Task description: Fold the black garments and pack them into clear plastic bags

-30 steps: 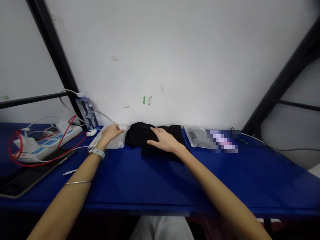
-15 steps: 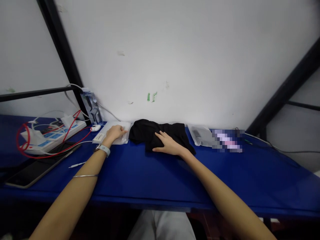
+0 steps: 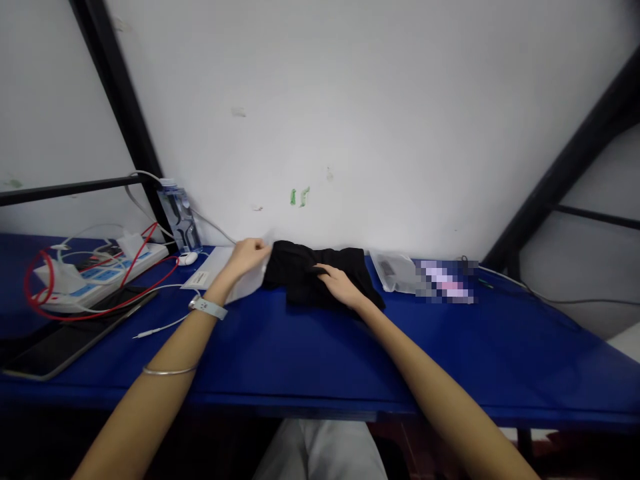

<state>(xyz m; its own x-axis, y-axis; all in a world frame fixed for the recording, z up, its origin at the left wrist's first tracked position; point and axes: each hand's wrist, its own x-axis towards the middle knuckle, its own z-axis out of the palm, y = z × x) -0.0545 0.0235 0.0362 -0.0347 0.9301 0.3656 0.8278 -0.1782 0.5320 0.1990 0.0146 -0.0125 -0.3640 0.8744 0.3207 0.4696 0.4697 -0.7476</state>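
Observation:
A folded black garment [image 3: 305, 270] lies on the blue table [image 3: 320, 353] against the white wall. My right hand [image 3: 339, 285] rests on it, fingers curled into the cloth. A clear plastic bag [image 3: 220, 273] with a white label lies just left of the garment. My left hand [image 3: 249, 255] is closed on the bag's right edge and lifts it beside the garment. That wrist wears a pale watch, and a thin bangle sits on the forearm.
At the left stand a white power strip [image 3: 95, 277] with red and white cables, a dark tablet [image 3: 55, 333], a white mouse [image 3: 189, 258] and a water bottle [image 3: 179, 217]. Another clear bag [image 3: 395, 271] lies right of the garment. Black frame bars slant at both sides.
My left hand went from lying flat on the plastic bag to gripping its right edge and raising it toward the garment. My right hand slid slightly on the cloth and curled its fingers.

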